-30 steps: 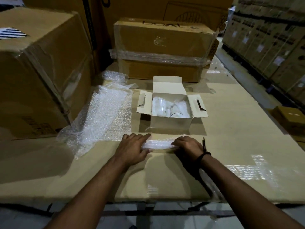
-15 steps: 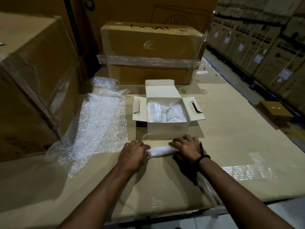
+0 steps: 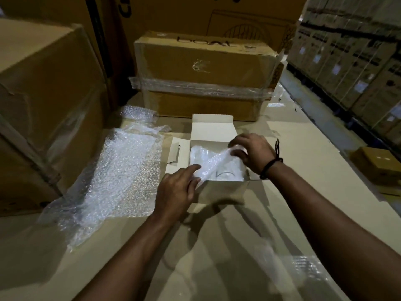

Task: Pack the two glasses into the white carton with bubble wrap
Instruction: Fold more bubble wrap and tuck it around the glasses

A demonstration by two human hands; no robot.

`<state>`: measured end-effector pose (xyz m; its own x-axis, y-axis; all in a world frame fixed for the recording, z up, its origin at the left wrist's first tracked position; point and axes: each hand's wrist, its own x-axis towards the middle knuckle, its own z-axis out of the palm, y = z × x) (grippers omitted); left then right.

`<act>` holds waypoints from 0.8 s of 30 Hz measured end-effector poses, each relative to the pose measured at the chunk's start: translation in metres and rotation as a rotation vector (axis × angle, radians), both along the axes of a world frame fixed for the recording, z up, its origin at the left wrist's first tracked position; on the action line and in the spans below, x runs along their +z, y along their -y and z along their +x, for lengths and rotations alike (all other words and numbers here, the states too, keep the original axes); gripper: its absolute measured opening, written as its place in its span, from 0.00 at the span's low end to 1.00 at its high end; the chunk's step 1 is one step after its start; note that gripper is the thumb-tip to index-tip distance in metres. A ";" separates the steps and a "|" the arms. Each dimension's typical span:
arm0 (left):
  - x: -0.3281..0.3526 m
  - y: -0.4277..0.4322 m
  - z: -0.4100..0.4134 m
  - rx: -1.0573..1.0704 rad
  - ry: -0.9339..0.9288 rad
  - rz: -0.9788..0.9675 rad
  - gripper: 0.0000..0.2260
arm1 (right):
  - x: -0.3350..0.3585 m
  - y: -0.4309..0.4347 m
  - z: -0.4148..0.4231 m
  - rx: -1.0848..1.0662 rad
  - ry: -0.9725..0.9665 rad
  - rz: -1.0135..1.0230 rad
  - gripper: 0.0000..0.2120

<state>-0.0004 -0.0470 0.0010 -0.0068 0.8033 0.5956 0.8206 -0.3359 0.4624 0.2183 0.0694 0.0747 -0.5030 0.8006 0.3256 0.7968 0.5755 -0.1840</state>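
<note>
Left hand [image 3: 178, 189] pinches the bubble wrap roll [image 3: 213, 165] by the white carton [image 3: 223, 191], at its near edge; right hand [image 3: 252, 153] grips the far end over the open top.

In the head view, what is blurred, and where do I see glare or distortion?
Head view: the right hand and the bubble wrap roll it holds over the white carton are motion-blurred; the loose bubble wrap sheet glares white; the stacked boxes lean from wide-angle distortion; lighting is dim.
</note>
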 end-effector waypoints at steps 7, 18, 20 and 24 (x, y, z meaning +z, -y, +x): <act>0.018 -0.047 0.023 0.092 -0.241 -0.297 0.10 | -0.013 -0.075 -0.029 -0.015 0.203 -0.132 0.10; 0.025 -0.087 0.029 0.139 -0.582 -0.555 0.16 | -0.034 -0.077 -0.032 -0.062 0.246 -0.044 0.12; 0.028 -0.092 0.030 0.129 -0.574 -0.584 0.15 | -0.036 -0.077 -0.029 -0.050 0.272 -0.147 0.13; 0.028 -0.093 0.026 0.075 -0.442 -0.498 0.13 | -0.041 -0.072 -0.028 -0.023 0.263 -0.201 0.16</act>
<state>0.0258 0.0456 0.0292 0.0860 0.9898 0.1132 0.9812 -0.1039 0.1628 0.1903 0.1416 0.0333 -0.5296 0.8480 0.0213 0.8447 0.5295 -0.0784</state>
